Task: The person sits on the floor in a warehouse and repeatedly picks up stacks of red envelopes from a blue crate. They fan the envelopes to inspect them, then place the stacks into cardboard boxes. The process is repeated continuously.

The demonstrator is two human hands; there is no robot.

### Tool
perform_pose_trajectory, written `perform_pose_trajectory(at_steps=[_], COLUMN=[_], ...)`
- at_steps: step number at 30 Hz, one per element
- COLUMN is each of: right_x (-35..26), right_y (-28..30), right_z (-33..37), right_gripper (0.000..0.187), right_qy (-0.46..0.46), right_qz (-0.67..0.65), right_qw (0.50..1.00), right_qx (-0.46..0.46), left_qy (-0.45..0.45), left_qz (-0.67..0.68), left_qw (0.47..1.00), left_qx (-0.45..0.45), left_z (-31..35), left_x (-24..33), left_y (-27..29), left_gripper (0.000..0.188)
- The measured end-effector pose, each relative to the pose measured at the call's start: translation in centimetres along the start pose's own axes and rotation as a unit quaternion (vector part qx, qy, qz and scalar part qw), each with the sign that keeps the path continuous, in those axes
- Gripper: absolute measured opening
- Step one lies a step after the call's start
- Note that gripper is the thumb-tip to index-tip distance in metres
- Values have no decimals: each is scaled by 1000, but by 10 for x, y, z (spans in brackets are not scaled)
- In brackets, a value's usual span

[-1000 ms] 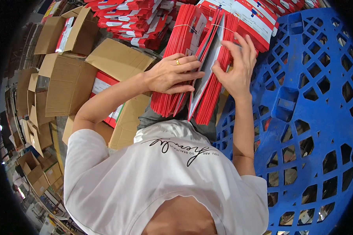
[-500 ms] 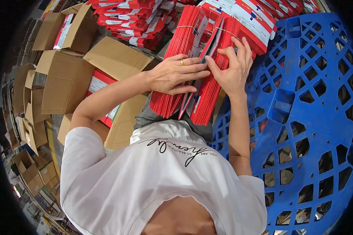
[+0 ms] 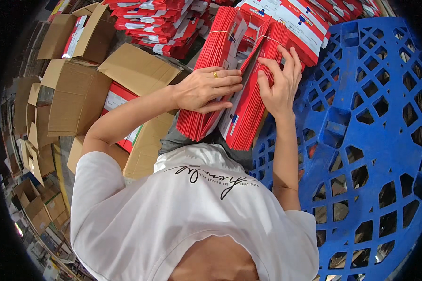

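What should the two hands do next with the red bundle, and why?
Probably spread the gap a little wider. The left hand lies flat on one half of the red bundle, the right hand presses the other half aside, and the flat packs between them show only partly, a string binding the top.

A blue plastic pallet (image 3: 370,140) with a lattice of open cells fills the right side of the view. On the left stand many brown cardboard cartons (image 3: 72,98), most with flaps open; one open carton (image 3: 86,33) at the upper left shows red and white contents. More flattened and folded boxes (image 3: 33,206) crowd the lower left edge. Stacks of red packets (image 3: 159,23) lie along the top. Grey floor (image 3: 61,150) shows between cartons.
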State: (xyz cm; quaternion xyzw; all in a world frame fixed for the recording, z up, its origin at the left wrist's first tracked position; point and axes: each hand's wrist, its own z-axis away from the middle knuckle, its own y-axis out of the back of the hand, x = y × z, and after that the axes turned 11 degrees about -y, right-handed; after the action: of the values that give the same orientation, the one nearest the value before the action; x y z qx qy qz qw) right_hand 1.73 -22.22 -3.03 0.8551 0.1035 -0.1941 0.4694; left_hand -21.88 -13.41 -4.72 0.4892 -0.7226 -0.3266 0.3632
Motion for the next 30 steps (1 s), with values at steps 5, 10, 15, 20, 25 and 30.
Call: perform_pose_trajectory(at_steps=[5,10,15,20,25,30], right_x=[-5,-4,4,7,-3,-7], right_y=[-9,-12,-12,-7,-6,-12], right_z=[-2,0,3,6,1,2], right_gripper=[30,35,36,44,24,29], right_qy=[-7,-4,-16,-63,27,-12], right_qz=[-43,-56,-72,-173,-64,-75], right_qw=[999,998,997,983,997,997], right_qx=[12,20,17,1,-45,-16], left_qy=[-15,-19,-35,-26,-1,82], left_qz=[22,44,31,21,-54,-82], left_qw=[999,998,998,999,996,990], left_qx=[26,40,34,8,68,82], left_z=[-2,-3,-7,5,-1,21], left_x=[0,3,1,-4,9,15], left_y=[-2,-4,-1,1,0,-2], left_gripper=[46,45,44,39,40,43])
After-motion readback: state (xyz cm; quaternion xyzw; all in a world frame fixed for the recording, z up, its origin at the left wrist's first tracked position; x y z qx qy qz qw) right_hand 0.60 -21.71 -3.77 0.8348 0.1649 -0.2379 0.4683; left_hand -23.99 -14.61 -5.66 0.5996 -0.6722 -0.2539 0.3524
